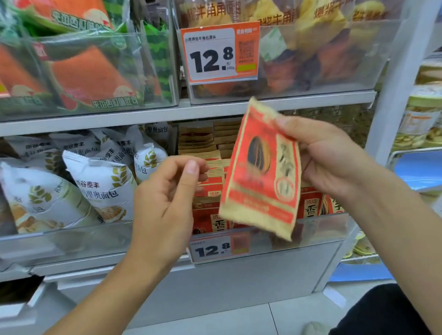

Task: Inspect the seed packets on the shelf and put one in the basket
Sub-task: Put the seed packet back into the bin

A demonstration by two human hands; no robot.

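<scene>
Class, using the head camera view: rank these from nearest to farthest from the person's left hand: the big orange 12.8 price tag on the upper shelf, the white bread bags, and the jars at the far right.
From the left hand:
1. White bread bags, just left of it on the lower shelf.
2. Orange 12.8 price tag, above it on the upper bin.
3. Jars, far right on the neighbouring rack.

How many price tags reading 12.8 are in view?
2. One large price tag on the upper bin front, one smaller price tag on the lower shelf edge below the seed packets. Others may be hidden off-frame.
</scene>
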